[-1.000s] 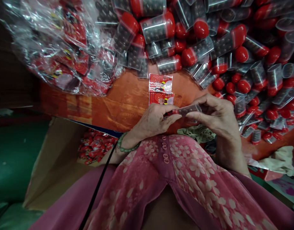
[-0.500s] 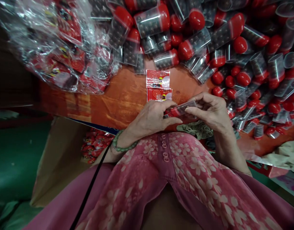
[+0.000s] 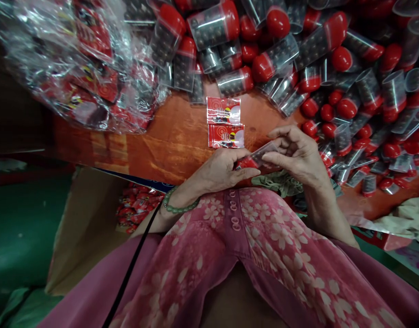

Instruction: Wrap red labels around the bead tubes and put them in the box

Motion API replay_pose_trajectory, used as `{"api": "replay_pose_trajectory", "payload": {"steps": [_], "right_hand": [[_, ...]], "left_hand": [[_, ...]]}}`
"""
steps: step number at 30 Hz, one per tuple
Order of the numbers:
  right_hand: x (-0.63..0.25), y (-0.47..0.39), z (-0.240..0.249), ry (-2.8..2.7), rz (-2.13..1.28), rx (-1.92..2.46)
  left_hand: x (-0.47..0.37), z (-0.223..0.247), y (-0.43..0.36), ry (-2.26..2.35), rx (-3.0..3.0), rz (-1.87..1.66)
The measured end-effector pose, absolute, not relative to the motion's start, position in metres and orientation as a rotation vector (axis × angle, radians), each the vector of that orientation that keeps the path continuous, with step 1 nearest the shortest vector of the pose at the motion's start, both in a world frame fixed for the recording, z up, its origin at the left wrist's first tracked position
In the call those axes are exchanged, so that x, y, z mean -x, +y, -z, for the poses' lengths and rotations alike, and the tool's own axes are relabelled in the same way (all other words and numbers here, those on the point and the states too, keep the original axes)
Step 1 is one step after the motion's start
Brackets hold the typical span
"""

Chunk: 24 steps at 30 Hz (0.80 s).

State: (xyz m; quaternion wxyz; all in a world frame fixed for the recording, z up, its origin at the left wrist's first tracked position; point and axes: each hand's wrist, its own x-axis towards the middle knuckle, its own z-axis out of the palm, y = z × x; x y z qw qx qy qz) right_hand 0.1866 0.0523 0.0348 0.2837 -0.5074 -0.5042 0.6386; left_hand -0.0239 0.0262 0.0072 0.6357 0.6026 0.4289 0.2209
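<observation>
Above my lap, my left hand (image 3: 221, 172) is closed, thumb and fingers around the red end of a small red-and-clear plastic packet (image 3: 252, 161). My right hand (image 3: 294, 155) pinches the clear end of it between thumb and fingers. Whether the red and clear parts are one piece I cannot tell; fingers cover part of it. Just beyond my left hand, two stacks of flat red printed packets (image 3: 224, 110) lie one behind the other on the orange-brown work surface (image 3: 175, 136).
Many clear containers with red domed caps (image 3: 264, 67), several filled with dark beads, are heaped at the back and right. A clear plastic bag (image 3: 103, 86) of red packets lies at the left. Below it, a cardboard box (image 3: 79, 228) holds red packets. Crumpled cloth (image 3: 279, 183) lies beside my right wrist.
My right hand has lifted slightly and the packet between my hands tilts a little more. Its barcode is harder to see. My left hand has shifted slightly downward, uncovering more of the nearer stack.
</observation>
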Motion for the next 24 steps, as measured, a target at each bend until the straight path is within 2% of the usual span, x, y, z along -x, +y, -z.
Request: {"api": "replay_pose_trajectory", "payload": {"steps": [4,15,24], "right_hand": [[-0.181,0.050,-0.032,-1.409,-1.522,1.397],[-0.183,0.045,-0.029,-1.371,-1.549,1.352],[-0.176,0.039,-0.027,-1.497,-1.293,1.363]], "left_hand": [[0.022,-0.007,0.025,1.098,-1.409,-0.610],[0.016,-0.006,0.025,1.003,-1.269,-0.591],[0.019,-0.009,0.024,1.119,-1.388,-0.619]]}}
